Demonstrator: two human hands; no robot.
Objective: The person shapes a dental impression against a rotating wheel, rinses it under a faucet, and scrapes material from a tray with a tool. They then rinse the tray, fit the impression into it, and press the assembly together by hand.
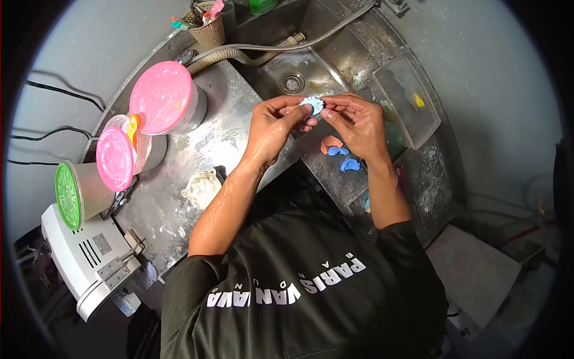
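Between my two hands, above the front of the sink, is a small light blue molded piece (312, 106) with a bumpy, scalloped edge, like a dental impression. My left hand (280, 122) pinches it from the left, thumb on its face. On the other side, the fingertips of my right hand (357, 122) grip its right edge. Both hands look wet. Just below my right hand, on the metal counter, lie a reddish-pink curved piece (330, 143) and two blue molded pieces, one (338, 151) touching or close to the pink one, the other (350, 164) nearer me.
A steel sink (299, 60) with a hose (239, 55) lies ahead. Lidded tubs, two pink (161, 99) (115, 158) and one green (67, 196), stand left. A cream plaster-like piece (203, 189) rests by my left forearm. A clear tray (406, 102) sits right.
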